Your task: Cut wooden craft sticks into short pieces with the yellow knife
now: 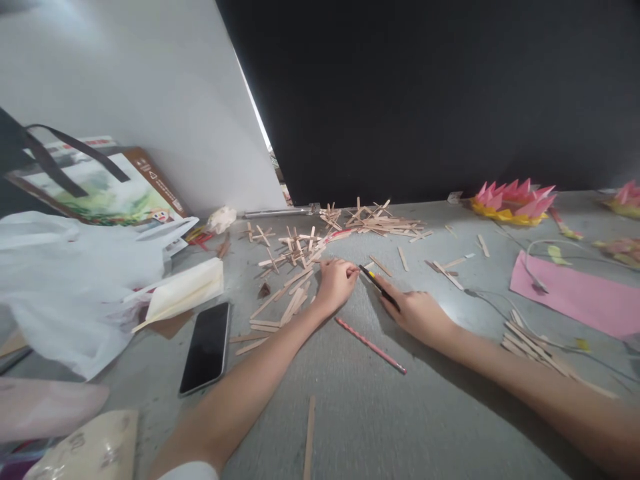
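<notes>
My right hand (423,317) is closed around a slim black utility knife (381,288) with a yellow part on it. The tip of the knife points up and left, close to the fingertips of my left hand (339,285). Those fingers are pinched together low over the table; whatever they hold is too small or hidden. Just below both hands lies a pink twisted-pattern pencil (371,345). Loose wooden craft sticks (293,303) spread left of my left hand. Beyond it, crossed sticks (295,247) stand and lie in a jumble.
A phone (205,347) lies left of my left forearm, near a white plastic bag (75,280). Pink paper (575,293), a cable (500,303) and more sticks (533,343) lie at right. A pink-and-yellow paper flower (515,202) sits by the dark panel (425,93).
</notes>
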Motion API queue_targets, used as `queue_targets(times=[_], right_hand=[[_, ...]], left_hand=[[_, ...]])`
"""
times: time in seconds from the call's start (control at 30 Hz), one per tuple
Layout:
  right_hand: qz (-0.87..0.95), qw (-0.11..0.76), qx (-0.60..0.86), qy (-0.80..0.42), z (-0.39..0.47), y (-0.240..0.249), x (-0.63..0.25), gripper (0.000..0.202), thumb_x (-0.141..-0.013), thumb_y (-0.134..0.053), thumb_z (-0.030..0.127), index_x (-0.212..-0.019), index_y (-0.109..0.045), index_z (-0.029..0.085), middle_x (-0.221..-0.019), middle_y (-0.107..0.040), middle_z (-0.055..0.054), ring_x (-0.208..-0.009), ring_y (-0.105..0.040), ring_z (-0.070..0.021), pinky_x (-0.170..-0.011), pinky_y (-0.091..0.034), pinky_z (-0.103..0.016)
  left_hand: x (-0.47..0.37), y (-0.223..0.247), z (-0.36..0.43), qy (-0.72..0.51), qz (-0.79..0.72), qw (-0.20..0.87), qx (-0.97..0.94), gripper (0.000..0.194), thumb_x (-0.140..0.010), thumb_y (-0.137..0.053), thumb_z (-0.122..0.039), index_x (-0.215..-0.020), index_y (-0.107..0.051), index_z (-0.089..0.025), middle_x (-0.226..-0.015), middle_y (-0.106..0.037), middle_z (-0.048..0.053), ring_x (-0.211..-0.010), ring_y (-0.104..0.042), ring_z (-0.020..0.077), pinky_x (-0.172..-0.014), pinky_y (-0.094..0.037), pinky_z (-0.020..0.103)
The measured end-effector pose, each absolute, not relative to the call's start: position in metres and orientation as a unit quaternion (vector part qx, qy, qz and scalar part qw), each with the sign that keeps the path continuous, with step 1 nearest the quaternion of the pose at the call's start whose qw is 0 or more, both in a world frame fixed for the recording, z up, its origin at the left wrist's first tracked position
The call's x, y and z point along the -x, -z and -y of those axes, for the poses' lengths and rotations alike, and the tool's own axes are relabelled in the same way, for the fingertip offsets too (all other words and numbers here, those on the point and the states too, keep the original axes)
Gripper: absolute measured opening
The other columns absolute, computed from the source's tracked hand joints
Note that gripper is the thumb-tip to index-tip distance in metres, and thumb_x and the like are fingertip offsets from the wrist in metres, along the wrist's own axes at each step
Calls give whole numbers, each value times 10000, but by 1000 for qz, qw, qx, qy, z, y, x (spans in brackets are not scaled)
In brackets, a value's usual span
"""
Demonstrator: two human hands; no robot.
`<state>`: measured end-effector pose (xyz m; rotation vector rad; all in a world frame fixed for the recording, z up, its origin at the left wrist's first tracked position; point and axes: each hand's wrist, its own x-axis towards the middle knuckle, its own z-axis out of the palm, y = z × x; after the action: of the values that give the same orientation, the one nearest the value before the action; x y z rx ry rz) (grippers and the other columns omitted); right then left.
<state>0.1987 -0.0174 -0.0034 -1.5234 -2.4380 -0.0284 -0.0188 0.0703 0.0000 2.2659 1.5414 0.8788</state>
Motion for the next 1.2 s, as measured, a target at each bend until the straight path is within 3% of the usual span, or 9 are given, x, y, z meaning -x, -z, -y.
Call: queue_targets(times=[0.33,0.53,0.63,0.83,1.03,1.2], right_hand=[[839,127,529,20,11,3,-195,563,-1087,-389,370,-1632,-398,228,-660,-759,-59,-487,-675,-222,-483,-328,-263],[785,257,560,-63,13,1,-205,576,-1089,-382,411,-1627,-378,205,-733,-787,-47,-536,-719,-235,-513,-426,-268],[755,305,570,-109,13,-1,-209,564,-1074,-414,447,-1563,-450,168,-784,-799,-59,-556,-730,-243,-524,-455,-278],[750,338,538,-185,14,-3,-207,470,-1067,-449,441,-1465,-538,207,-951,-817,-60,-582,-726,-205,-568,-505,-273],[749,336,548,-162,16,-1,-208,461,-1064,-446,443,-1457,-544,223,-961,-815,-68,-649,-755,-234,-605,-522,-293],[780,269,555,-110,15,-3,-203,428,-1056,-451,404,-1403,-605,205,-948,-802,-86,-754,-756,-248,-665,-518,-305]], left_hand=[[18,-2,-70,-320,-530,156,-770,136,-857,-723,-147,-746,-767,-212,-747,-736,42,-847,-635,230,-1012,-380,427],[22,4,-73,-368,-533,213,-732,106,-839,-708,-168,-767,-780,-197,-757,-766,45,-785,-676,212,-875,-479,358],[28,5,-77,-400,-531,256,-702,113,-864,-692,-232,-834,-787,-178,-811,-788,54,-774,-711,204,-771,-514,314],[37,-1,-79,-459,-514,301,-659,203,-881,-705,-358,-934,-777,-175,-941,-804,72,-864,-729,214,-807,-539,320],[37,0,-81,-501,-507,318,-625,193,-878,-691,-367,-885,-745,-182,-894,-779,56,-851,-706,199,-814,-533,312],[36,2,-83,-525,-514,318,-599,217,-879,-675,-387,-858,-722,-176,-841,-755,48,-803,-689,189,-774,-529,299]])
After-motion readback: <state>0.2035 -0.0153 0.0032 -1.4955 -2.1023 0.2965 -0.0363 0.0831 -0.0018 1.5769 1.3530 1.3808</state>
